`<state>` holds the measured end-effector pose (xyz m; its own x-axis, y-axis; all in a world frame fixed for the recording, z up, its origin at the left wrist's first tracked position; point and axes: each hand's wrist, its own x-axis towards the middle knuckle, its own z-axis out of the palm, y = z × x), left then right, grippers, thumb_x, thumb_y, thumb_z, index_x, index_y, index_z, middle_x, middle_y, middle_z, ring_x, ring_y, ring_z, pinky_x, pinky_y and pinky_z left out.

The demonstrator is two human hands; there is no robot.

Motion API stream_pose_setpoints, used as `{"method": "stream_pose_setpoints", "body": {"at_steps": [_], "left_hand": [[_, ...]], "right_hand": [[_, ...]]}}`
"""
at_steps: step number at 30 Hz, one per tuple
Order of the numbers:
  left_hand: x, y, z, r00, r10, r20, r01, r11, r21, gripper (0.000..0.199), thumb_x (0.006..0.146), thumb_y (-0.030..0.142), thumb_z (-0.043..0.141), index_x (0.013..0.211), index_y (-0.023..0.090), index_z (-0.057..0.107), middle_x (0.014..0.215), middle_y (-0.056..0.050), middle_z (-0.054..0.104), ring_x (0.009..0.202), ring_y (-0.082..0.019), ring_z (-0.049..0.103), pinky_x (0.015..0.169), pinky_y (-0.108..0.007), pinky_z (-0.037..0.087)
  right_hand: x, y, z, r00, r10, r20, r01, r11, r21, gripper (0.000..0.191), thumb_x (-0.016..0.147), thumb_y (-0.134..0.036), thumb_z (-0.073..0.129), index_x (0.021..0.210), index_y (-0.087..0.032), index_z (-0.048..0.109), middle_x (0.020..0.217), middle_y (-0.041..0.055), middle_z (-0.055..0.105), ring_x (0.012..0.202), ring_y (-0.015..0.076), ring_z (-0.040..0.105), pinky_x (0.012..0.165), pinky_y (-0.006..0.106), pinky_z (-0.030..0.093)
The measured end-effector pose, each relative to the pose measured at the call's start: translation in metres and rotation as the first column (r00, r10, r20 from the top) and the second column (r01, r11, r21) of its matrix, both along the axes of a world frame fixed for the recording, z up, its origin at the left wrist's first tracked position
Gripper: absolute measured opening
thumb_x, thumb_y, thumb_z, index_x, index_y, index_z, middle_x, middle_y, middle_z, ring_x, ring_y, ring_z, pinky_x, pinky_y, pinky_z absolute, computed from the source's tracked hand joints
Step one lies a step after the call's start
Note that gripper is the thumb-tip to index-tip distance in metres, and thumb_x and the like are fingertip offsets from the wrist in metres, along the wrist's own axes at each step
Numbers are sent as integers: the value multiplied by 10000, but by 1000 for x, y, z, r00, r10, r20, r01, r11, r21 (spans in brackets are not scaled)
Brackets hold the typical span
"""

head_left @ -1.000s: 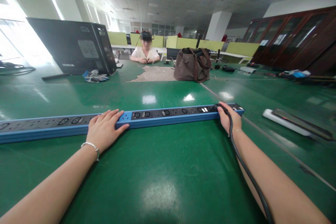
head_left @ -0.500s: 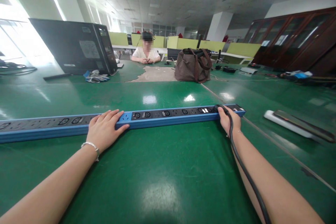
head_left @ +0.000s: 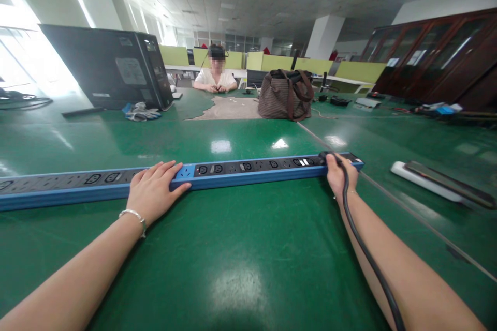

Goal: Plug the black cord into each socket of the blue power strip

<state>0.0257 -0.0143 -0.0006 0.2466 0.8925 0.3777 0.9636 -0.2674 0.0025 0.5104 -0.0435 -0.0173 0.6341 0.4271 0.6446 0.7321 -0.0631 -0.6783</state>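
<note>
The blue power strip (head_left: 248, 176) lies lengthwise across the green table (head_left: 233, 248), its sockets facing up. The left hand (head_left: 153, 191) rests on the strip, left of its light blue socket section (head_left: 186, 171); its fingers are open and laid over the top, with the thumb extended along the near side. Near the strip's right end, the right hand (head_left: 341, 173) has its fingers closed around a black plug (head_left: 324, 157) at the socket face; how far the plug sits in a socket cannot be told. From it, a black cord (head_left: 359, 238) runs toward the near side of the strip, over the right forearm. To the right of the strip lies a white bar (head_left: 425, 181) with a dark slab (head_left: 450, 181) on it. Beyond the strip stand a brown checked bag (head_left: 281, 95) and, farther left, a black computer case (head_left: 112, 70), with crumpled gloves (head_left: 142, 111) just beside it. A person (head_left: 215, 75) sits well beyond the strip, both hands together at the table's far side.
</note>
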Motion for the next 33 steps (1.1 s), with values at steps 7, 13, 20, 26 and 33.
{"method": "stream_pose_setpoints", "body": {"at_steps": [7, 13, 20, 26, 33], "left_hand": [[0, 1, -1, 1000, 1, 7, -1, 1000, -4, 616, 833, 602, 349, 1320, 241, 461, 1392, -52, 478, 1281, -287, 391, 1055, -467, 255], [0, 1, -1, 1000, -3, 30, 4, 1000, -16, 617, 821, 597, 369, 1330, 259, 455, 1390, -54, 479, 1282, -292, 388, 1054, -475, 251], [0, 1, -1, 1000, -9, 18, 9, 1000, -2, 613, 826, 595, 376, 1316, 237, 464, 1384, -53, 486, 1277, -293, 393, 1052, -472, 257], [0, 2, -2, 1000, 4, 21, -4, 1000, -9, 605, 820, 593, 391, 1316, 256, 464, 1389, -47, 481, 1284, -285, 389, 1061, -463, 248], [-1, 2, -1, 1000, -4, 22, 4, 1000, -7, 615, 821, 596, 381, 1316, 240, 466, 1385, -55, 485, 1274, -295, 396, 1054, -474, 251]], "right_hand": [[-25, 2, 15, 998, 63, 5, -64, 991, 122, 494, 810, -556, 460, 905, -134, 697, 927, 110, 707, 934, 268, 642, 881, 414, 478], [-80, 3, 20, 961, 276, 34, -272, 959, -75, 465, 797, -554, 486, 924, -167, 709, 938, 102, 717, 957, 277, 639, 892, 402, 471], [-97, 4, 16, 950, 312, 27, -304, 938, -168, 380, 786, -481, 521, 977, -208, 703, 996, 74, 711, 954, 249, 639, 894, 391, 476], [-100, 4, 17, 936, 338, 96, -321, 934, -159, 377, 807, -428, 509, 1086, -233, 671, 1059, 53, 696, 956, 223, 642, 877, 359, 489], [-105, 1, 16, 956, 240, 168, -201, 955, -220, 358, 821, -435, 492, 1069, -257, 678, 979, 52, 716, 874, 229, 655, 811, 354, 500]]}}
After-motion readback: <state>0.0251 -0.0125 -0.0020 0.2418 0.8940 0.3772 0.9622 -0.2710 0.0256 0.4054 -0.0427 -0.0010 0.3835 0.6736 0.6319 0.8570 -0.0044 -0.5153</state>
